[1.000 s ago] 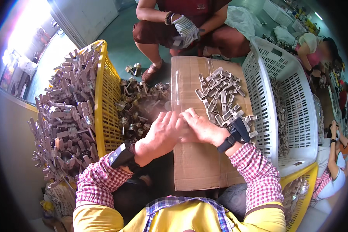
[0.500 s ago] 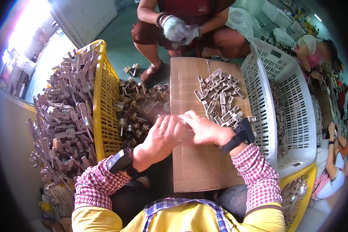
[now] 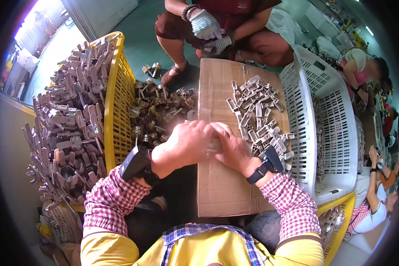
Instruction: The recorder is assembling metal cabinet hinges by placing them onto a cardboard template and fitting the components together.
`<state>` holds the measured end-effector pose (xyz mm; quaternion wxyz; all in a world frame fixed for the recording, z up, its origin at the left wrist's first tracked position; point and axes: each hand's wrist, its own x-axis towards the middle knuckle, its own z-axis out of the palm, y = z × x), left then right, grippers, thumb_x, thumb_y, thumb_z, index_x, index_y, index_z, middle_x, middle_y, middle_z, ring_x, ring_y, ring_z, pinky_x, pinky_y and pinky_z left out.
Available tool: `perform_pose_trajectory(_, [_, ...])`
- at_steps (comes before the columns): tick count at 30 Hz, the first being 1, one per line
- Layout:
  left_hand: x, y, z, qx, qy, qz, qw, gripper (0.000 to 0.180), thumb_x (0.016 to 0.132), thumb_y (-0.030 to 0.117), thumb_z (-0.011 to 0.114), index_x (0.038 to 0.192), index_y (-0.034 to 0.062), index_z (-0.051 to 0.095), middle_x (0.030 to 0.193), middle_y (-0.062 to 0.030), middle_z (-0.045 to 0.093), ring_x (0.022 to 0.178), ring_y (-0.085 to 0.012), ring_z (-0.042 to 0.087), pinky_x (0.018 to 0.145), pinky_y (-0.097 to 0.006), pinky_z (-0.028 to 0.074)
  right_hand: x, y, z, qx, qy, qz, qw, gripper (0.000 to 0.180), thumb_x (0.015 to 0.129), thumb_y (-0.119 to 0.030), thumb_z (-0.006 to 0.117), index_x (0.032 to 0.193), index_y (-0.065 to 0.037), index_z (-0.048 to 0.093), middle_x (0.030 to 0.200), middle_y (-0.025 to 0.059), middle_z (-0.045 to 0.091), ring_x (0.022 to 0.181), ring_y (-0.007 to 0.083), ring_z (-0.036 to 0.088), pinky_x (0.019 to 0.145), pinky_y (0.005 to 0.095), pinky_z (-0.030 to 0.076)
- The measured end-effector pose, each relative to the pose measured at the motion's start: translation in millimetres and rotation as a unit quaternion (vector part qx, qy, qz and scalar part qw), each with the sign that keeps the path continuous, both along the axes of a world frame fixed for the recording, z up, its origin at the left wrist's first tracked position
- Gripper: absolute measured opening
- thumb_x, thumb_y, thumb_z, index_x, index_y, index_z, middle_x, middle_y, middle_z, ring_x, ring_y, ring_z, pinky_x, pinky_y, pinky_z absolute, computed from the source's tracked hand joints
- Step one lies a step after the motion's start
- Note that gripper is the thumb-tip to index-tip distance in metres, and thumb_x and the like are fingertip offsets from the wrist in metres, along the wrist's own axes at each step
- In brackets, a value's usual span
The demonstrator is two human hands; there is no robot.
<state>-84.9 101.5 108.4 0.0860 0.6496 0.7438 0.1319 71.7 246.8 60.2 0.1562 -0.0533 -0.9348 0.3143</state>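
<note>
Over the left edge of a cardboard sheet, my left hand and my right hand meet with fingers curled together. Between them is a small pale piece, blurred and mostly covered, whose kind I cannot make out. To the right of my fingers, a loose heap of grey metal lever handles lies on the cardboard. Left of my hands, a pile of round metal fittings with stems rests on the floor, partly behind my left hand.
A yellow crate stands at left beside a tall heap of metal parts with handles. White crates line the right, with another yellow crate nearer. Across from me squats a person in striped gloves; others work at far right.
My hands have drawn closer together, the right one turning inward and lower with its fingers curled. Across from me, the person's gloved hands have shifted slightly. The whole view has shifted a little.
</note>
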Motion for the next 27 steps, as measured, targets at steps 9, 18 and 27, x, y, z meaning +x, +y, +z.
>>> perform_pose_trajectory(9, [-63,28,28,-0.155,-0.177,-0.007,0.972,0.078,0.075,0.056,0.086,0.134,0.007,0.068,0.113,-0.0188,0.076,0.106,-0.0351,0.074,0.093,-0.043,0.059,-42,43,25,-0.109,-0.139,0.059,0.983,0.074,0.078,-0.027,0.093,0.142,-0.008,0.061,0.134,0.0124,0.067,0.12,0.028,0.07,0.099,0.0386,0.058])
perform_pose_trajectory(18, [-23,34,-12,0.079,0.112,-0.036,0.99,0.076,0.075,0.037,0.089,0.142,0.0114,0.063,0.136,-0.0139,0.069,0.132,-0.0293,0.063,0.121,-0.053,0.039,-86,109,10,-0.219,-0.272,0.123,0.929,0.073,0.083,-0.039,0.087,0.14,-0.001,0.063,0.127,0.0181,0.072,0.112,0.0253,0.07,0.1,0.0364,0.054])
perform_pose_trajectory(27, [-116,104,-14,-0.15,-0.193,-0.02,0.97,0.06,0.074,0.033,0.091,0.125,0.0057,0.075,0.109,-0.0127,0.079,0.096,-0.0221,0.074,0.089,-0.036,0.057,-55,52,-1,0.042,-0.04,-0.043,0.997,0.082,0.073,-0.041,0.094,0.141,-0.015,0.055,0.135,0.011,0.063,0.109,0.0353,0.072,0.099,0.0464,0.057])
